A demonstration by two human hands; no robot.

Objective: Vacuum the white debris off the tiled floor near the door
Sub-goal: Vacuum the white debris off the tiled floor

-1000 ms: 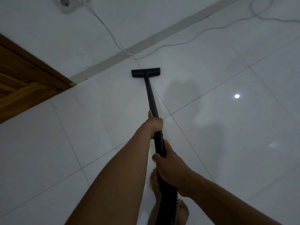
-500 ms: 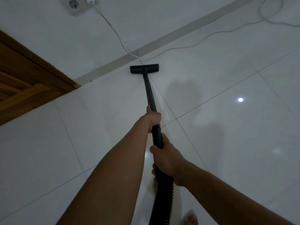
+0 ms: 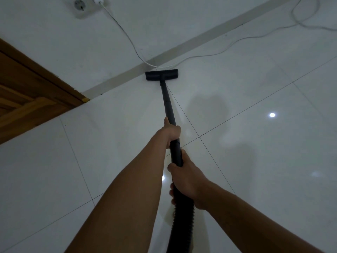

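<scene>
A black vacuum wand [image 3: 168, 101] runs forward from my hands to a flat black floor head [image 3: 162, 75], which rests on the white tiled floor [image 3: 113, 136] right against the pale skirting strip [image 3: 113, 84] of the wall. My left hand [image 3: 172, 131] grips the wand higher up. Behind it my right hand [image 3: 187, 180] is closed around the wand where the ribbed black hose [image 3: 182, 223] begins. No white debris stands out on the glossy tiles.
A wooden door [image 3: 27, 99] fills the left edge. A white wall socket [image 3: 85, 6] with a plug feeds a white cord [image 3: 200, 56] that trails across the floor behind the floor head and off to the right. A ceiling light reflects on the tiles [image 3: 272, 115].
The floor head has slid forward from mid-tile up to the skirting strip. Both arms have stretched out with it, and my feet have dropped out of view.
</scene>
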